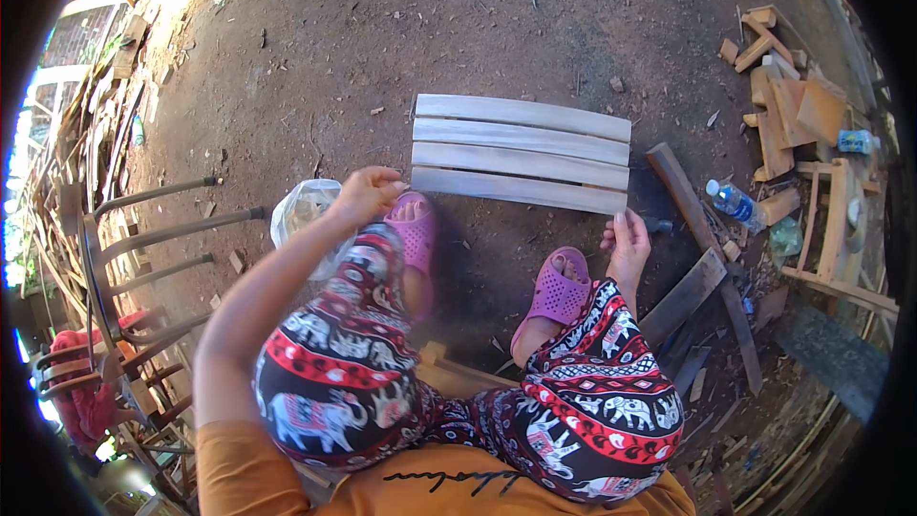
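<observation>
In front of my feet is a slatted wooden panel (521, 155), made of several pale parallel slats with narrow gaps between them. My right hand (628, 241) is closed at its near right corner, thumb and fingertips meeting the edge. Just off the near left corner, my left hand (368, 195) has its fingers drawn together; what they hold, if anything, is too small to make out. Directly below that hand is one pink clog (413, 229), and the other pink clog (556, 294) stands between the panel and my right knee.
Dark wooden boards (683, 296) lie crossed at my right. Beyond them are a water bottle (735, 205), a pile of wood offcuts (788, 110) and a small wooden frame (836, 220). At left stand a clear plastic bag (294, 213) and a brown slatted chair (100, 258) with red cloth (72, 387).
</observation>
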Available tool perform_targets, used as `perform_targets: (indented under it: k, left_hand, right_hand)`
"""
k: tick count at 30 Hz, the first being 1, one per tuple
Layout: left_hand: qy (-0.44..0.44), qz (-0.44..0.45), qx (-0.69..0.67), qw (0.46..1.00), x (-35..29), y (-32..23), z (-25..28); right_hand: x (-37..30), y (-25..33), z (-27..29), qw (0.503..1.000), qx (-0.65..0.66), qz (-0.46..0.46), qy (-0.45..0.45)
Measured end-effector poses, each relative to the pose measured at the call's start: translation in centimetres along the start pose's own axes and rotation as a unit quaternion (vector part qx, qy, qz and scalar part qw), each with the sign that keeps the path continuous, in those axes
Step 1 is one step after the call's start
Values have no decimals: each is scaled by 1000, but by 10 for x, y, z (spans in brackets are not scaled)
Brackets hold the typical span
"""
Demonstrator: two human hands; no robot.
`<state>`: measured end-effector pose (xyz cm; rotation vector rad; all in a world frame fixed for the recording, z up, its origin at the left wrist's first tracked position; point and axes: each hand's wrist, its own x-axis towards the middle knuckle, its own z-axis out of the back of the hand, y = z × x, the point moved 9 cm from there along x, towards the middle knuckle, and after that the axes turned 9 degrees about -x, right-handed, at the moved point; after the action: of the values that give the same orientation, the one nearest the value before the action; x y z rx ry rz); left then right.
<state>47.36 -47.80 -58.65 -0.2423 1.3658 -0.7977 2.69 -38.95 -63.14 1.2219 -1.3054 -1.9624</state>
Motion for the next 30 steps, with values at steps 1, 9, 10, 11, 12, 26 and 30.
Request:
perform_targets:
  k: [1, 9, 10, 11, 12, 26, 30]
  left_hand:
    - [7, -15, -58, 998, 10, 16, -3]
    - [-26, -69, -215, 974, 26, 29, -42]
    - [-36, -79, -240, 967, 26, 29, -41]
    - [-42, -89, -245, 965, 30, 34, -39]
    - [-43, -87, -251, 963, 30, 37, -39]
    - [-77, -94, -277, 953, 23, 40, -41]
    - [-50, -140, -288, 946, 28, 43, -37]
  right_hand:
    - [-1, -1, -5, 1000, 2, -10, 4]
    - [-2, -6, 3, 998, 32, -37, -29]
    - [-2, -7, 3, 997, 54, -41, -31]
    - [-3, -9, 2, 996, 60, -49, -33]
    - [-4, -8, 1, 997, 53, -48, -31]
    - [-3, -14, 8, 994, 88, -51, -37]
    - [-4, -7, -8, 993, 110, -37, 1]
